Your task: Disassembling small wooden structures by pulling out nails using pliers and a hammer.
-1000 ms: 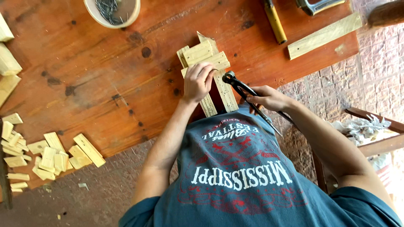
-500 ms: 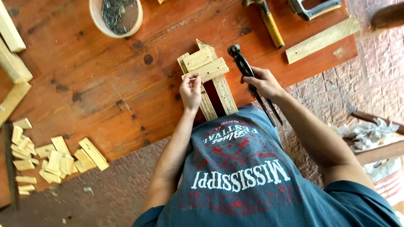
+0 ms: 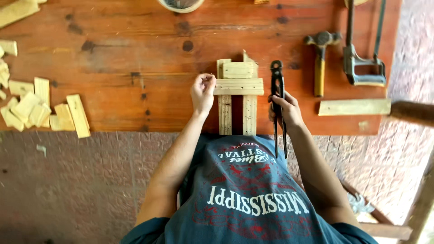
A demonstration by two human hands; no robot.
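Note:
A small wooden assembly (image 3: 238, 86) lies at the near edge of the orange-brown table (image 3: 135, 54). It has two upright slats, a cross slat and a short block on top. My left hand (image 3: 202, 93) rests at the left end of the cross slat with its fingers curled onto it. My right hand (image 3: 285, 110) grips black pincers (image 3: 276, 83) by the handles. The pincers stand upright just right of the assembly, jaws pointing away from me and clear of the wood.
Right of the pincers lie a hammer (image 3: 320, 61), a metal-framed saw (image 3: 361, 63) and a loose wooden strip (image 3: 355, 107). Several wood offcuts (image 3: 40, 110) are piled at the left. A bowl (image 3: 181, 4) sits at the far edge. Below is a brick floor (image 3: 81, 180).
My left hand slid from the top of the assembly to the left end of the cross slat. The pincers swung from a slant to upright beside the assembly. The view shifted right.

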